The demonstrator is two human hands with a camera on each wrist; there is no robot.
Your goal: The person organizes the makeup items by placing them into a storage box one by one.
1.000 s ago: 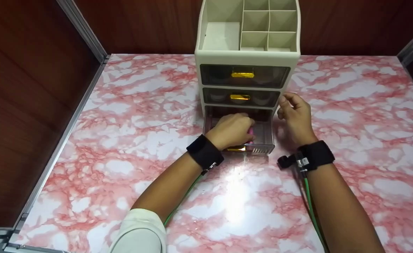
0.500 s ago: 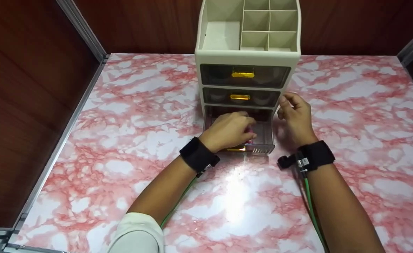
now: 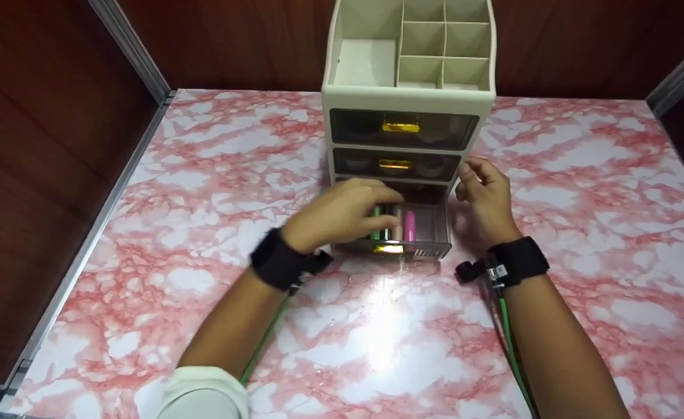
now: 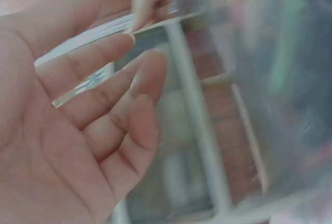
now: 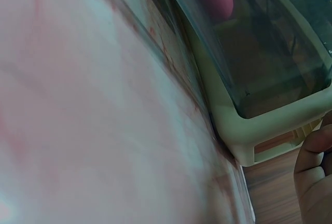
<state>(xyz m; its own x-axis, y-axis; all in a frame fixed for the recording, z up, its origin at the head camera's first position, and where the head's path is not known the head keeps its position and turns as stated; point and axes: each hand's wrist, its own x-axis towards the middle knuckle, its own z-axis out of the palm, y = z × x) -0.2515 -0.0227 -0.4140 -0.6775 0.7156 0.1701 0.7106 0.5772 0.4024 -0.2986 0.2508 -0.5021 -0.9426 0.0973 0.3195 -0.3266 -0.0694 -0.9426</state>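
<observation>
A cream drawer organizer (image 3: 409,99) stands at the back of the table, its clear bottom drawer (image 3: 435,224) pulled out. Inside lie a pink tube-shaped item (image 3: 410,226), a green one (image 3: 376,224) and others beside it, partly covered by my left hand (image 3: 336,215). That hand hovers over the drawer's left part with loosely bent fingers; the left wrist view shows its palm (image 4: 57,125) holding nothing. My right hand (image 3: 487,198) is at the organizer's right side, fingers loosely bent, fingertips by its edge. In the right wrist view only part of its fingers (image 5: 314,162) shows.
Two upper drawers with gold handles (image 3: 401,127) are closed. Divided compartments (image 3: 423,41) form the organizer's top. Dark wood panels (image 3: 45,145) bound the left and back of the pink marbled table (image 3: 214,233). Green cables (image 3: 508,331) run along both forearms.
My left hand has drawn back to the left from the drawer, uncovering the pink item and its neighbours. My right hand stays beside the organizer. The head view has shifted slightly.
</observation>
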